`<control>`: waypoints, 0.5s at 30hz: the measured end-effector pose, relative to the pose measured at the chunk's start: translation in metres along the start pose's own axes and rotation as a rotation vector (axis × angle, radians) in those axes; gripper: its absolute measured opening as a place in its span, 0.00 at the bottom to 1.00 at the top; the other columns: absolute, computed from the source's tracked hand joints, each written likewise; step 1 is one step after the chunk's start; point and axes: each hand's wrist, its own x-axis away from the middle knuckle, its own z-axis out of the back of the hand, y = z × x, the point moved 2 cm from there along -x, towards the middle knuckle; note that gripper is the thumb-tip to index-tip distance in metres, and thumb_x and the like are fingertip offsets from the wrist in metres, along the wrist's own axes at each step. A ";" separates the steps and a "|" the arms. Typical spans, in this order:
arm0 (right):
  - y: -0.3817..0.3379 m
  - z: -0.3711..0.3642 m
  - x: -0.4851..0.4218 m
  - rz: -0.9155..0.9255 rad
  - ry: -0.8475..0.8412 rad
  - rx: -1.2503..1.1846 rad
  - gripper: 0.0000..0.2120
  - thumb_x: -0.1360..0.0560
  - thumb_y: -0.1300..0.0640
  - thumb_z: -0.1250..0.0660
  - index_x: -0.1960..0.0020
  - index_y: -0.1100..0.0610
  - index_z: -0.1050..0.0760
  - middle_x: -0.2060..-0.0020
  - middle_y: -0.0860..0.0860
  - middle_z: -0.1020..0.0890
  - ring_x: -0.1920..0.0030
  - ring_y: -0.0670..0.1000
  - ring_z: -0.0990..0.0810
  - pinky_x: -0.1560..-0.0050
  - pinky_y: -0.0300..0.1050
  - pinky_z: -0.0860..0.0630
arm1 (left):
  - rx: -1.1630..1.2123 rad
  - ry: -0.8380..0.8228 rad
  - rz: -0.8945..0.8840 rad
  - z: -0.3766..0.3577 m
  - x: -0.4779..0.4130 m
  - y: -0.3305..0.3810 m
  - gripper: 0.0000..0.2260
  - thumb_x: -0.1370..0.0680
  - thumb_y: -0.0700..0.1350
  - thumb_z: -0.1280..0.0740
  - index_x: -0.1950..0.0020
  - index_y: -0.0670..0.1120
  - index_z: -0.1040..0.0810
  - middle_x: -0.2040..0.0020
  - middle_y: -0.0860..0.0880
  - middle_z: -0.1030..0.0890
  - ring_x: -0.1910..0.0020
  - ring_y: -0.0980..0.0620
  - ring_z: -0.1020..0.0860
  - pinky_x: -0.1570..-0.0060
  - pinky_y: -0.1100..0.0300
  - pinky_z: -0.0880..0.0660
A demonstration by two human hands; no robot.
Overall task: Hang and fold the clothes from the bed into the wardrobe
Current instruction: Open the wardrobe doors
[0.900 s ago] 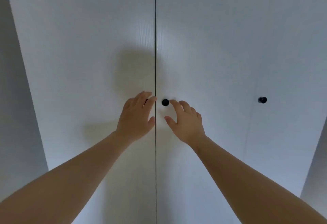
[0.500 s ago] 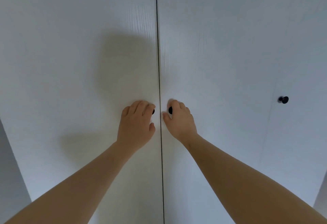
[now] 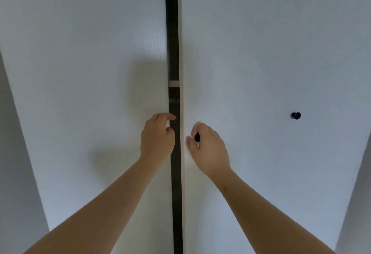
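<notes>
Half a second ago the wardrobe [image 3: 261,22] was closed. Now its left door [image 3: 80,73] and right door [image 3: 251,163] have parted, leaving a dark gap [image 3: 173,32] running from 12 to 6 o'clock, with a pale shelf edge [image 3: 174,83] showing inside. The right hand [image 3: 209,149] pinches a black knob [image 3: 197,137]. The left hand [image 3: 157,139] is curled at its door's edge, but whether it holds a knob cannot be told. A spare knob [image 3: 296,115] sits at 3 o'clock. Opening has only begun, and the clothes and bed are out of view.
</notes>
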 end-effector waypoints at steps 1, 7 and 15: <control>0.000 0.015 0.011 0.014 0.008 0.011 0.06 0.23 0.55 0.40 0.57 0.53 0.34 0.63 0.47 0.27 0.62 0.47 0.27 0.57 0.41 0.28 | 0.070 -0.001 0.002 0.001 0.010 0.016 0.15 0.22 0.34 0.43 0.39 0.45 0.25 0.42 0.51 0.25 0.43 0.54 0.28 0.43 0.65 0.32; 0.012 0.104 0.072 -0.034 0.011 -0.023 0.07 0.22 0.56 0.41 0.59 0.51 0.35 0.67 0.44 0.29 0.66 0.45 0.29 0.65 0.31 0.36 | 0.412 -0.096 0.044 -0.011 0.075 0.108 0.12 0.21 0.38 0.42 0.51 0.57 0.28 0.57 0.62 0.23 0.57 0.61 0.22 0.58 0.72 0.28; 0.047 0.210 0.136 -0.095 0.040 0.139 0.06 0.23 0.60 0.45 0.58 0.54 0.36 0.65 0.47 0.31 0.65 0.48 0.30 0.63 0.44 0.31 | 0.577 -0.236 -0.032 -0.040 0.126 0.192 0.22 0.24 0.31 0.44 0.56 0.60 0.27 0.57 0.58 0.22 0.65 0.63 0.22 0.62 0.71 0.27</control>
